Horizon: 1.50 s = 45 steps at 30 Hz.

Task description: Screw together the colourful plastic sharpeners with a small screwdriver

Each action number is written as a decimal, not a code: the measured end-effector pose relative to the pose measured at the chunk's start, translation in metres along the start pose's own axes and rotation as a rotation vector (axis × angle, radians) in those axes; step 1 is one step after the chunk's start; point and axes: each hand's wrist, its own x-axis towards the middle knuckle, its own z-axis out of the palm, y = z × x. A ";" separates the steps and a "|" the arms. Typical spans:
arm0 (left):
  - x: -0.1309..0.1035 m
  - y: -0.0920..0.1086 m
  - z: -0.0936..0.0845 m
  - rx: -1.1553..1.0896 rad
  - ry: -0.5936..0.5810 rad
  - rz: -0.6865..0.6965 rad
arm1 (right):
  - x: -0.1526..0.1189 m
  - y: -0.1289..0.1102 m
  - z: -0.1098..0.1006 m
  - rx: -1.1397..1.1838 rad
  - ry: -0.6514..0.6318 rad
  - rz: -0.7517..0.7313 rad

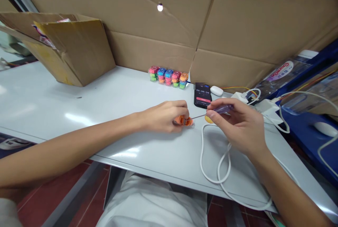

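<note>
Orange is shown by the small plastic piece (180, 120), and translucent purple by the slim screwdriver's handle (223, 109); its metal shaft is grey. The row of small stacked plastic containers (169, 76) is banded in mixed colours – tops in pinkish red, blue, blue, pinkish red and orange, with green, pink, orange and blue layers beneath. The black rectangular phone (202, 96) is marked with white digits and a red bar. The smooth tabletop (158, 156) is coloured pale grey, the looped cable (201, 156) white, and the tiled floor (92, 193) red – crossed by paler lines.
</note>
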 end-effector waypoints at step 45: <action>0.002 0.014 0.007 -0.144 -0.036 -0.018 | -0.005 0.010 0.006 -0.134 -0.105 -0.368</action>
